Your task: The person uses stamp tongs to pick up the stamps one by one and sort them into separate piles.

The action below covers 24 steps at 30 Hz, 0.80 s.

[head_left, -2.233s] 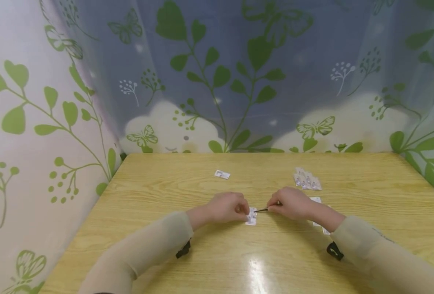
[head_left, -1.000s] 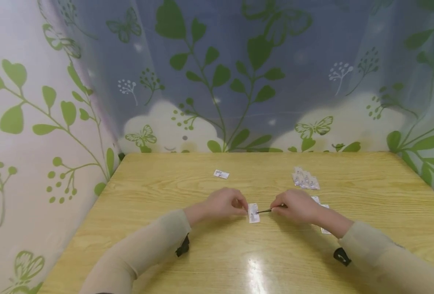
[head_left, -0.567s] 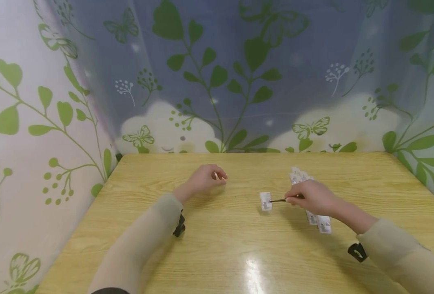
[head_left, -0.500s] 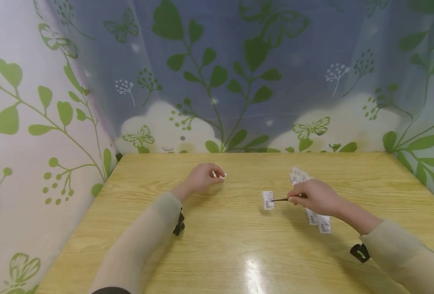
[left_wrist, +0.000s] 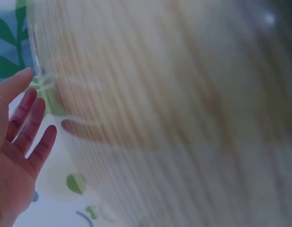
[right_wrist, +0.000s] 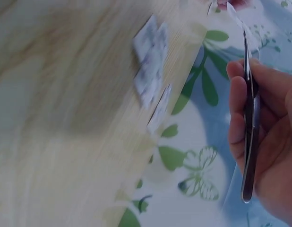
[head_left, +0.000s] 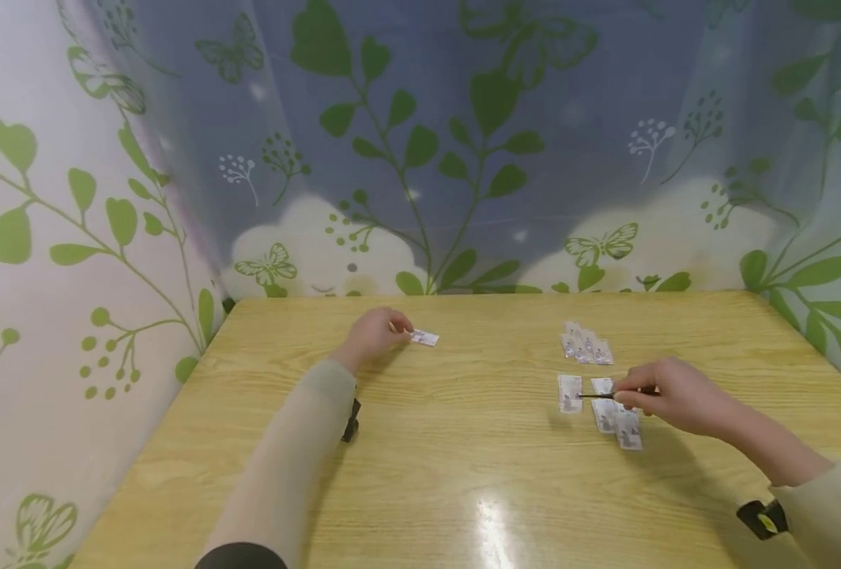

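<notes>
In the head view my right hand (head_left: 676,395) grips a pair of dark metal tweezers (head_left: 594,395) with fingers and thumb. Their tips hold a small white printed packet (head_left: 570,387) above the table, left of a near group of similar packets (head_left: 628,433). The right wrist view shows the tweezers (right_wrist: 250,127) lying along the fingers, with a thin pale packet (right_wrist: 238,20) at the tip. My left hand (head_left: 374,338) is at the left end of a single packet (head_left: 425,338) lying on the table. The left wrist view has the left hand (left_wrist: 16,151) with fingers apart, holding nothing visible.
Farther back lies another overlapping group of packets (head_left: 586,344). The wooden table (head_left: 420,474) ends at a patterned cloth backdrop (head_left: 420,197). Dark devices sit at both wrists, such as the right one (head_left: 762,518).
My right hand has carried the tweezers and packet rightward, away from the left hand. The left hand has moved back and left from mid-table to the single packet, which stays put.
</notes>
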{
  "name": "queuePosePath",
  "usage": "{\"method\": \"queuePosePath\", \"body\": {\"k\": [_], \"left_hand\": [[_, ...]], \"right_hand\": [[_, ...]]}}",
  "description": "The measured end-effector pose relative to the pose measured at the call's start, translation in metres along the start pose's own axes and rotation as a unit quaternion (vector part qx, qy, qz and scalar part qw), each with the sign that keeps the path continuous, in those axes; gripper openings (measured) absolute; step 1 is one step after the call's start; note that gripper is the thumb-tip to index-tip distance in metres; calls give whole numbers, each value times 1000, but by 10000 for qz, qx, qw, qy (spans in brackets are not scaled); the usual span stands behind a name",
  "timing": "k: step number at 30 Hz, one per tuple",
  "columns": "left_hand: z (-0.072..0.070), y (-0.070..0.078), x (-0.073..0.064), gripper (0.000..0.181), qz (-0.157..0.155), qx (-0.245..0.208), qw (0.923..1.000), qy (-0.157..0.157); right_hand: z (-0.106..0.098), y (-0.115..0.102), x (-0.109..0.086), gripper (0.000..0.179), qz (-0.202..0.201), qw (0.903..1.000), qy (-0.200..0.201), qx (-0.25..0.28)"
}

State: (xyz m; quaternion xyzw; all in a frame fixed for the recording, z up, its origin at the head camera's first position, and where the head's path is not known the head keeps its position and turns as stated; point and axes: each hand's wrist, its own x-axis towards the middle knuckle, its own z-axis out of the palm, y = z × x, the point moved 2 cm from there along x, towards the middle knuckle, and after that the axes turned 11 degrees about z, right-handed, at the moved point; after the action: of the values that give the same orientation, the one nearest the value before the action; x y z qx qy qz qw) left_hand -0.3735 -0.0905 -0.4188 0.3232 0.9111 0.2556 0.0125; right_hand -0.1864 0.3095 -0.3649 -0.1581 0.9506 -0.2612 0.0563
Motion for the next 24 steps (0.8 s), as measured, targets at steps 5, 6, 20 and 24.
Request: {"method": "queuePosePath", "body": {"k": [5,6,20,24], "left_hand": [[2,0,2,11,-12,112,9998,-164],[2,1,2,12,-55,93,9998,-186],[4,-5,6,12,-232,167,9994,-184],[6,-5,6,12,-216,195,9994,-186]], "right_hand": [[-4,19,-14,17,81,9999,32,78],[-5,22,-17,16,27,9999,73,78],[-25,66,-48,15,682,9965,-415,-257],[-22,75,-51,13,567,9958,-699,-149]]}}
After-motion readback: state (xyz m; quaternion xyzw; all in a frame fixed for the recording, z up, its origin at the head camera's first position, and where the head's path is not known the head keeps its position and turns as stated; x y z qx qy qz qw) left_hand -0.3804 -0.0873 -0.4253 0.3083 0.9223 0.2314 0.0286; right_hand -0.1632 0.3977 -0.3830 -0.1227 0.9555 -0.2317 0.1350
